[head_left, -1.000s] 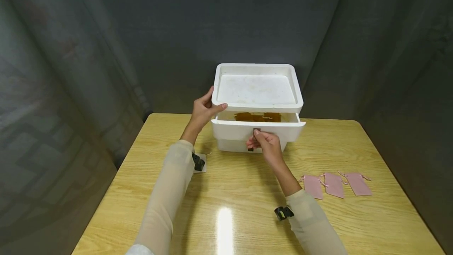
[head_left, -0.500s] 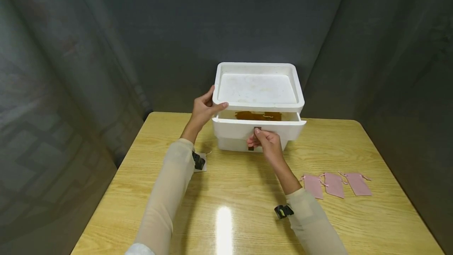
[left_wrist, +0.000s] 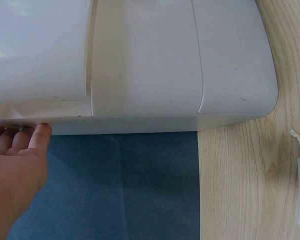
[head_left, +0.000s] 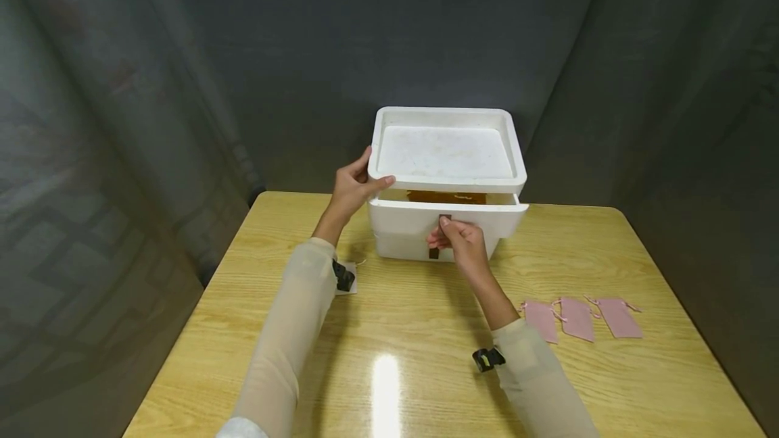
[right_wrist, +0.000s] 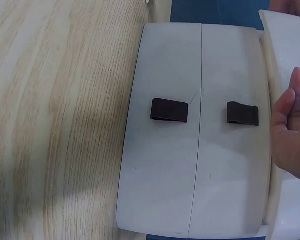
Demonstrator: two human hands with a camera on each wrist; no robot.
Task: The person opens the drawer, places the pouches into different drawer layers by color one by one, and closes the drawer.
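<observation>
The box (head_left: 447, 181) blocks the counter's (head_left: 426, 330) far middle. Three pouches (head_left: 577, 318) lie at the right. Bare wood runs between the arms and along the left edge.

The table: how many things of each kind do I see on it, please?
White drawer box: 1
Pink pouches: 3
White pouch, mostly hidden by the left arm: 1
Total: 5

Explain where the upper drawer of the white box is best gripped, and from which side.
Grip the upper drawer by its dark pull tab, centred on the front face, coming from the front. The tab sticks out from an otherwise smooth panel. The right hand is already there; the left hand steadies the box's corner.
</observation>
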